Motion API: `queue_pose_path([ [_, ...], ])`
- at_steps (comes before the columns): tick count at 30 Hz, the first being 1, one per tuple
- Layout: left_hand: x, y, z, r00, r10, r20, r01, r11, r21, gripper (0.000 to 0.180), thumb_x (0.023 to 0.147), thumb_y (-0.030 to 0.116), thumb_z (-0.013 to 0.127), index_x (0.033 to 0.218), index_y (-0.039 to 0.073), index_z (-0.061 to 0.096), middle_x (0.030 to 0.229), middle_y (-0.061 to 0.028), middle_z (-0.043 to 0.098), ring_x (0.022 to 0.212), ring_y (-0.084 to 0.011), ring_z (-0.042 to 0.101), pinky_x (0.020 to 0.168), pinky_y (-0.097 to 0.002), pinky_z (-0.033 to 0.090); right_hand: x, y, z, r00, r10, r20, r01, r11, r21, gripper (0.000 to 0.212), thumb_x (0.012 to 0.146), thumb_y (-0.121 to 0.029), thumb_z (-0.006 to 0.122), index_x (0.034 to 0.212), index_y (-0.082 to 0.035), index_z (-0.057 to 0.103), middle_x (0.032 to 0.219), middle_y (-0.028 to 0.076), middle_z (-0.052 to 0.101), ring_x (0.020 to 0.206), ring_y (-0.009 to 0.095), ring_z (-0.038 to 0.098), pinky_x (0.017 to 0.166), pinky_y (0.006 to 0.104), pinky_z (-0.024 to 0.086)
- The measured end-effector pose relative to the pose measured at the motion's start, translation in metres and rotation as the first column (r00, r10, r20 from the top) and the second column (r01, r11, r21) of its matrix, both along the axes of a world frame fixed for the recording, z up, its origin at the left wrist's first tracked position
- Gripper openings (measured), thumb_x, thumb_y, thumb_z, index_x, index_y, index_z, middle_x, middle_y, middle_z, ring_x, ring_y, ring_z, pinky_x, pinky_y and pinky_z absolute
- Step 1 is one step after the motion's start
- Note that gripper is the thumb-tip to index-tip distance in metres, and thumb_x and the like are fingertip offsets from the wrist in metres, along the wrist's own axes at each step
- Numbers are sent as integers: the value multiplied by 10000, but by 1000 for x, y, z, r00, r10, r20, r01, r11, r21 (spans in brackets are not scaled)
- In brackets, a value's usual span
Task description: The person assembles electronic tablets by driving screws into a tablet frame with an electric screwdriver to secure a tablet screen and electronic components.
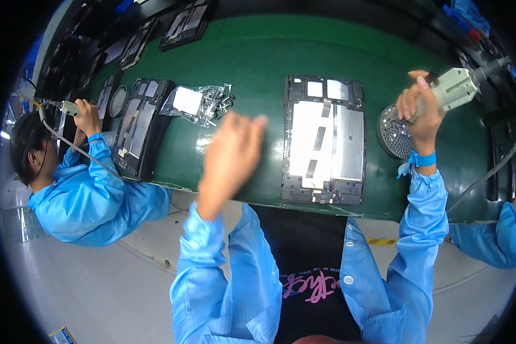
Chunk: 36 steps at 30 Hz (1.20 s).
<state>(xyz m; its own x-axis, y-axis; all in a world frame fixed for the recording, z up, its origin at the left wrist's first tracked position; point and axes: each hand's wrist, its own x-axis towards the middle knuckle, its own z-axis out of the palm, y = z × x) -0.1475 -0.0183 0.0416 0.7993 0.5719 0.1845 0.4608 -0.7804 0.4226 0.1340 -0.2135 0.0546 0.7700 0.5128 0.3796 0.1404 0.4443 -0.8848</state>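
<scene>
My right hand [421, 112] is wrapped round a pale electric screwdriver [454, 90], its cable end pointing up to the right. Below that hand lies a round dish [394, 137] full of small shiny pieces, probably screws; the driver's tip is hidden or too small to make out. My left hand [233, 155], smeared by motion, hovers above the table near its front edge, so its fingers cannot be read clearly. Between my hands lies an opened tablet-like device [352, 143] with a black frame and silver-white panels. Neither hand touches it.
A clear plastic bag [198, 105] with small metal parts lies on the green table [246, 49]. More opened devices [137, 129] stand to the left and back. A co-worker [86, 189] at the left holds another screwdriver [69, 108]. A blue sleeve [493, 235] shows at right.
</scene>
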Motion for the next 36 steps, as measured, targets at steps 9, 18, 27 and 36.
queue_pose_path([
  [9, 38, 167, 3, 960, -230, -160, 210, 969, -130, 180, 815, 135, 760, 925, 8, 693, 822, -96, 673, 746, -200, 634, 698, -321, 506, -10, 6, 6, 999, 47, -22, -46, 999, 24, 194, 931, -132, 595, 1038, 30, 595, 516, 15, 429, 396, 111, 415, 398, 278, 366],
  [18, 68, 132, 9, 879, -160, 448, 315, 902, -295, 271, 916, 151, 695, 1157, 28, 709, 910, -58, 723, 866, -106, 659, 798, -249, 510, -8, 5, 10, 1000, 20, -10, -20, 1000, 8, 191, 923, -130, 610, 1023, 32, 604, 510, 14, 438, 393, 112, 430, 385, 278, 369],
  [27, 111, 90, -29, 933, 7, 360, 293, 566, -771, 289, 885, 139, 729, 1100, -53, 713, 1147, -152, 703, 1050, -176, 649, 970, -272, 474, -11, 6, 9, 999, 30, -36, -30, 1000, 10, 180, 919, -117, 616, 1017, 34, 615, 519, 14, 443, 407, 103, 427, 401, 271, 364],
  [36, 115, 73, -21, 979, -4, 203, 156, 653, -741, 297, 884, 160, 736, 1117, -24, 719, 1076, -126, 722, 1034, -154, 643, 948, -257, 466, -5, 0, 7, 999, 45, -26, -44, 999, 18, 180, 921, -118, 619, 1027, 29, 626, 529, 12, 450, 417, 98, 440, 405, 272, 375],
])
